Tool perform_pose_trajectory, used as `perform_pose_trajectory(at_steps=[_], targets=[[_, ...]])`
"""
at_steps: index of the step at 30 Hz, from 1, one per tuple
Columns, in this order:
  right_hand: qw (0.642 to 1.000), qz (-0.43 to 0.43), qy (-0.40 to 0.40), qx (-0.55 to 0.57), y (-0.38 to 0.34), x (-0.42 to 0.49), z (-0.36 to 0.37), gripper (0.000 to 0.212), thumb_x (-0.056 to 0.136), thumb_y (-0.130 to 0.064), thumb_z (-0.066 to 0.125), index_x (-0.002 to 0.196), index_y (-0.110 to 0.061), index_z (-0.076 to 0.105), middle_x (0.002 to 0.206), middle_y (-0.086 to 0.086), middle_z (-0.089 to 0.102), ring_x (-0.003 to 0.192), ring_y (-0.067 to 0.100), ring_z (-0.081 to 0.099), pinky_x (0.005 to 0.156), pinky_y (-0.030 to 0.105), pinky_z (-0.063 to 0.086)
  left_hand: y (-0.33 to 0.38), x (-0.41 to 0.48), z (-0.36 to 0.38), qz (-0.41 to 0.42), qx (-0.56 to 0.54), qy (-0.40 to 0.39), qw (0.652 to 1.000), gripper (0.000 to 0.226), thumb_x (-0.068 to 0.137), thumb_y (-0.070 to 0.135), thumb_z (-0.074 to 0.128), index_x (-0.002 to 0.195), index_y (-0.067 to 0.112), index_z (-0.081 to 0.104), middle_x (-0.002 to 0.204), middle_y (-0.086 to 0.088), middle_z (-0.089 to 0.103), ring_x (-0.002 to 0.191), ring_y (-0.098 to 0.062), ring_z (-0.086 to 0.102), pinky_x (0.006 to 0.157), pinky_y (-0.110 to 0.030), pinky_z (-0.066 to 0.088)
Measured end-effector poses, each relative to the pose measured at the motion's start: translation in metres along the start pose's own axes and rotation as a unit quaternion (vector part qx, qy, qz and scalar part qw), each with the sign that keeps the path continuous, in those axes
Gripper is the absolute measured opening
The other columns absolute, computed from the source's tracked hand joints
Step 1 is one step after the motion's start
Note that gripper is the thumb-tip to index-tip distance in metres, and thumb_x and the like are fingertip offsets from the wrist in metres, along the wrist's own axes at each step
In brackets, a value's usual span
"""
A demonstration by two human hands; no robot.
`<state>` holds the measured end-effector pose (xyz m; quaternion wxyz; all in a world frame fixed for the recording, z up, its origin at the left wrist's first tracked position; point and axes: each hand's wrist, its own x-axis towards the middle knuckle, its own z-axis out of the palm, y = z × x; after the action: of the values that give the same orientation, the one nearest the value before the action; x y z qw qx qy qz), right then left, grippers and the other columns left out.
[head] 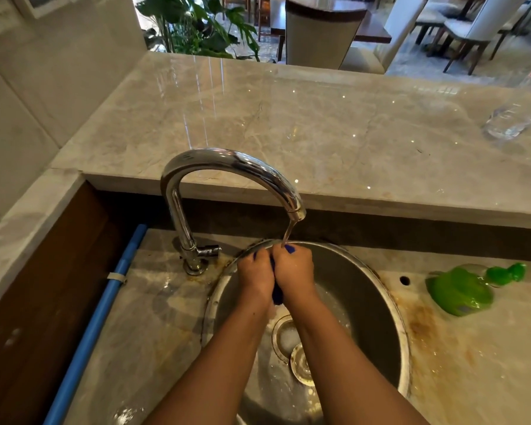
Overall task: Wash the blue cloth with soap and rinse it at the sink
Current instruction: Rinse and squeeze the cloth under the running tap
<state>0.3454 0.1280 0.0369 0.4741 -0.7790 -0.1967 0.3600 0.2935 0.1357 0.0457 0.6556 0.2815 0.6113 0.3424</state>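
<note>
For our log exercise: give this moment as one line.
hands: left hand, right hand grip blue cloth | water: faucet running onto hands | place: over sink | green bottle: beside sink

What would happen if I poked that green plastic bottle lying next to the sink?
The green plastic bottle lies on its side, so it probably won't tip, though a poke might roll it. The stained stone counter under it looks wet, so it would likely slide easily and feel slippery.

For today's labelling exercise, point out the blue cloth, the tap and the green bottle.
blue cloth (277, 293): head view, its dangling lower end.
tap (227, 159): head view, top of the chrome arch.
green bottle (459, 291): head view, middle of its body.
</note>
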Motion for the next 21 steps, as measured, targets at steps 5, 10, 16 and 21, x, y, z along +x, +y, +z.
perform_pose_trajectory(at_steps=[5, 10, 16, 21], targets=[[0.996, -0.005, -0.005, 0.084, 0.002, -0.003, -0.014, 0.021, 0.091, -0.017, 0.06, 0.071, -0.012, 0.065, 0.069, 0.01, 0.064, 0.069, 0.025, 0.059, 0.07, 0.043, 0.051, 0.005, -0.004, 0.0, 0.042, 0.044, -0.05, 0.997, 0.019, 0.102, 0.03, 0.048, 0.091, 0.025, 0.063, 0.099, -0.01, 0.069, 0.091, -0.025, 0.068, 0.087, -0.047, 0.057], [0.955, 0.163, -0.152, 0.198, 0.007, 0.003, -0.042, 0.044, 0.087, -0.045, 0.069, 0.119, -0.015, 0.061, 0.112, 0.01, 0.072, 0.102, 0.028, 0.069, 0.086, 0.048, 0.059, 0.015, -0.001, -0.011, 0.138, 0.08, -0.111, 0.981, 0.012, 0.096, 0.022, 0.061, 0.101, 0.034, 0.059, 0.115, -0.008, 0.066, 0.105, -0.025, 0.065, 0.093, -0.052, 0.055], [0.926, 0.212, -0.211, 0.228, 0.01, -0.006, -0.06, 0.039, 0.088, -0.035, 0.07, 0.119, -0.013, 0.063, 0.11, 0.012, 0.074, 0.097, 0.027, 0.07, 0.065, 0.036, 0.056, 0.017, -0.003, -0.018, 0.198, 0.069, -0.151, 0.966, 0.051, 0.087, 0.001, 0.069, 0.127, 0.028, 0.052, 0.114, -0.001, 0.063, 0.098, -0.013, 0.065, 0.09, -0.032, 0.056], [0.95, 0.016, -0.121, 0.288, 0.015, 0.001, -0.057, 0.037, 0.087, 0.002, 0.065, 0.122, -0.011, 0.061, 0.116, 0.017, 0.069, 0.098, 0.028, 0.07, 0.076, 0.038, 0.058, 0.013, -0.006, -0.027, 0.103, 0.066, -0.134, 0.983, 0.065, 0.086, 0.002, 0.071, 0.142, 0.016, 0.041, 0.114, -0.001, 0.061, 0.102, -0.022, 0.066, 0.092, -0.045, 0.057]])
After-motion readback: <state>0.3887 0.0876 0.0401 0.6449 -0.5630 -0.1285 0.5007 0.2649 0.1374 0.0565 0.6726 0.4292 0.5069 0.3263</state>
